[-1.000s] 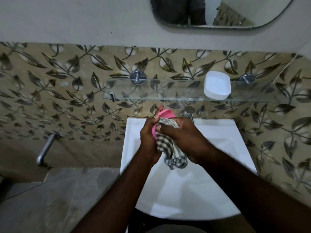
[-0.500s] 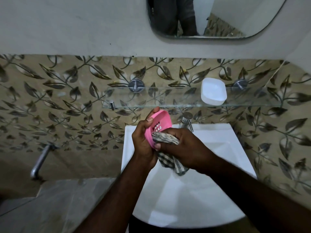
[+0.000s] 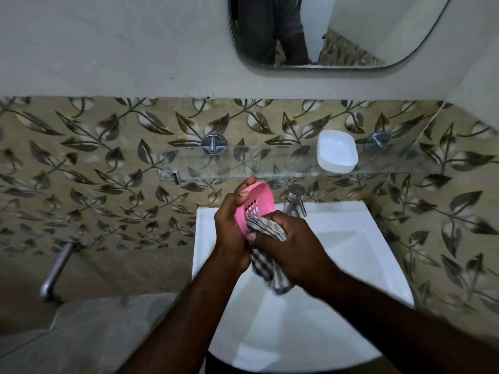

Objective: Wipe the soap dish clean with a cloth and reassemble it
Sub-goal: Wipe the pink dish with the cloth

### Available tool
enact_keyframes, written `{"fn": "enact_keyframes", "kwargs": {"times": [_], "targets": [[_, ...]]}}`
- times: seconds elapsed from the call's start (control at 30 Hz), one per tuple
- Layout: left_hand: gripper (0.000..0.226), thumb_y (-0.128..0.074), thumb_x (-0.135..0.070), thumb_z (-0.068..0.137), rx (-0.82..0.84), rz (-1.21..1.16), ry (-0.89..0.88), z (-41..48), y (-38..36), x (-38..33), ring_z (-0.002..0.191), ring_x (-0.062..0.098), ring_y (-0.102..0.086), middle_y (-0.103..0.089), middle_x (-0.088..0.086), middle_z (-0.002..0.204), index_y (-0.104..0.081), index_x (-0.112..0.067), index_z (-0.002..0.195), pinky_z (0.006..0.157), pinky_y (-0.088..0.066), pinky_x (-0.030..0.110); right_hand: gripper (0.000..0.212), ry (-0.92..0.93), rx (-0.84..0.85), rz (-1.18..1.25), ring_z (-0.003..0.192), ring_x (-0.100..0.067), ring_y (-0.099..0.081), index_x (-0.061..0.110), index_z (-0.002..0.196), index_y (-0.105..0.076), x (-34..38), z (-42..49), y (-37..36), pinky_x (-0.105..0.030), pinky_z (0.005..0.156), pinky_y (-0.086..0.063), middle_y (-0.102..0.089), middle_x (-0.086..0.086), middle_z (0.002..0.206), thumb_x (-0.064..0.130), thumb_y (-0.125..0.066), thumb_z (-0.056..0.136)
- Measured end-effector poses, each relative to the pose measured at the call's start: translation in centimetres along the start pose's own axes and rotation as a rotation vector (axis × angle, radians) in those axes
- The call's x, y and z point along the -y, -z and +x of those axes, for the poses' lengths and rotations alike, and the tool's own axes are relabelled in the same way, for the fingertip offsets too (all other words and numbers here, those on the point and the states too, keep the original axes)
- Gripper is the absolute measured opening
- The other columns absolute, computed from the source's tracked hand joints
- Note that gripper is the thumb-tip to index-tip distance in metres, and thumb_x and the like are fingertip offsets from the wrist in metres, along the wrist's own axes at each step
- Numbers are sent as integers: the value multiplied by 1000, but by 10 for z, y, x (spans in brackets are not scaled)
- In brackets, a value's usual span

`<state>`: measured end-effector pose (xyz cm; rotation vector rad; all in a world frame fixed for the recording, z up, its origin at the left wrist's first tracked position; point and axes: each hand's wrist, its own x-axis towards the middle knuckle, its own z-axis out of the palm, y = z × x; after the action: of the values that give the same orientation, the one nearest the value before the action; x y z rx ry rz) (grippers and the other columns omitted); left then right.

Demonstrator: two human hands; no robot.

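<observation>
Above the white sink, my left hand [image 3: 231, 225] holds a pink slotted soap-dish tray [image 3: 258, 202] tilted on its edge, thumb over its rim. My right hand [image 3: 293, 244] grips a grey-and-white checked cloth [image 3: 266, 228] and presses it against the lower inside of the tray. The cloth's tail hangs below my right palm. The white soap-dish base [image 3: 337, 151] stands apart on the glass shelf, to the upper right of both hands.
A glass shelf [image 3: 243, 164] on metal brackets runs along the leaf-patterned tile wall. A chrome tap [image 3: 294, 202] stands at the back rim of the sink [image 3: 351, 238]. A mirror [image 3: 337, 31] hangs above. A metal pipe [image 3: 55, 268] juts out at lower left.
My right hand slid the cloth down the tray, uncovering its slots and upper half. The view shifted so the wall and mirror sit lower in the frame.
</observation>
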<state>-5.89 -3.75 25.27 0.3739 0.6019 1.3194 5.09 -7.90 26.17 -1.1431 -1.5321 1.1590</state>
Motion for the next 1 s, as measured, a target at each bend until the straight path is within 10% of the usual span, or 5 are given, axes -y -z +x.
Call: {"fn": "enact_keyframes", "kwargs": {"times": [0.33,0.47,0.57,0.77,1.0], "targets": [[45,-62,-34,62,-113,-16,283,-2,10,-5,74,22,-57,-60,7,88,-62,-12,102,72,-44,31,17,355,110,-563,82,-9,-58,18,105,-66,-27,-2,17,-33,72,-49,-59,4,91,24,-63,89],[48,-62,-48,70,-70,-16,238,-8,7,-3,81,26,-64,-65,12,85,-67,-6,92,87,-48,37,7,221,30,-336,62,-17,-62,29,91,-63,-15,6,9,-40,57,-53,-59,6,75,23,-64,88],[48,-52,-49,83,-27,61,137,-15,6,10,71,23,-69,-70,12,76,-74,-7,78,71,-57,28,23,201,-82,-235,62,-6,-62,44,78,-61,-4,13,2,-27,59,-50,-61,16,71,22,-67,83],[72,-58,-44,70,-75,-61,25,-11,11,8,85,27,-63,-63,18,96,-59,3,124,85,-49,37,28,311,39,-446,96,-12,-65,20,115,-68,-17,1,-3,-29,82,-52,-67,1,105,27,-65,88],[78,-80,-48,45,-16,-26,-165,-2,23,-4,91,29,-65,-70,17,97,-69,-1,106,88,-49,39,18,202,3,-432,69,-8,-63,31,72,-60,-10,9,-5,-36,66,-52,-57,8,78,33,-65,89]]}}
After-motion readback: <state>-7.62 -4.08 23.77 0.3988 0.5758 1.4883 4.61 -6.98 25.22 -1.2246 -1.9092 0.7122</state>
